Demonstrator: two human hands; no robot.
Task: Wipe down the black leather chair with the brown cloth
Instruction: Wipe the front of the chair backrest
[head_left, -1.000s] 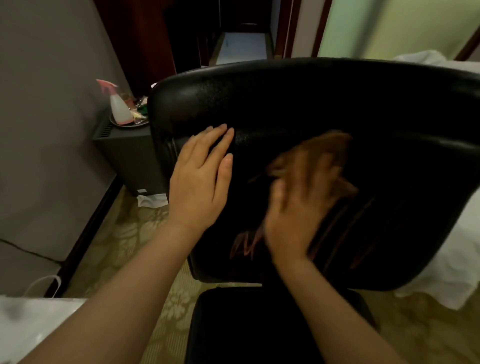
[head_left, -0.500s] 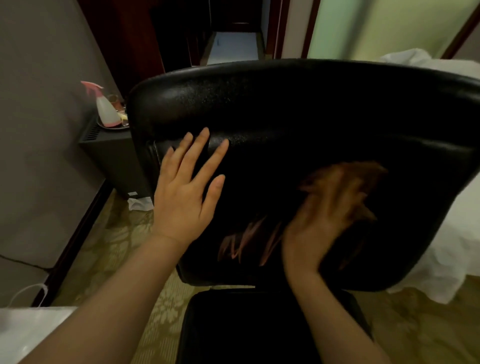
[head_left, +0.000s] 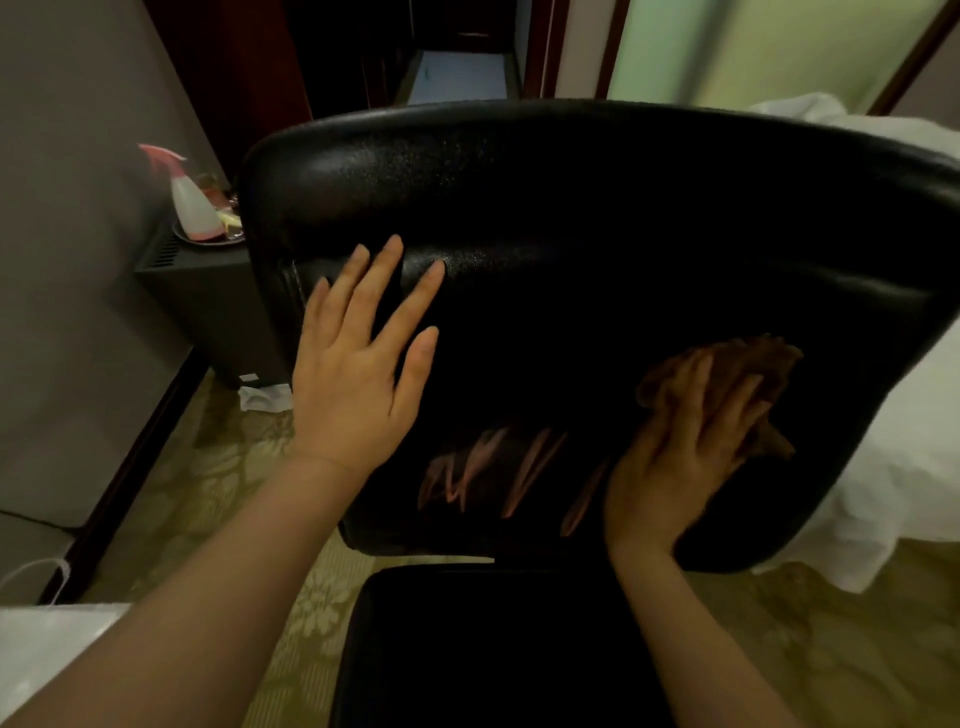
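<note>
Brown cloth (head_left: 753, 374), crumpled, under flat right hand (head_left: 685, 452) on glossy, pebbled black chair (head_left: 597, 208); left hand (head_left: 358, 374) splayed

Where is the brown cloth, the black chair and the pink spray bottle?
brown cloth (head_left: 769, 364): head view, on the bunched fabric above the fingers.
black chair (head_left: 571, 208): head view, on the upper part of the leather backrest.
pink spray bottle (head_left: 193, 210): head view, on its pale body below the pink trigger.

chair (head_left: 597, 218): black | cloth (head_left: 748, 374): brown | carpet (head_left: 228, 467): olive, floral
</note>
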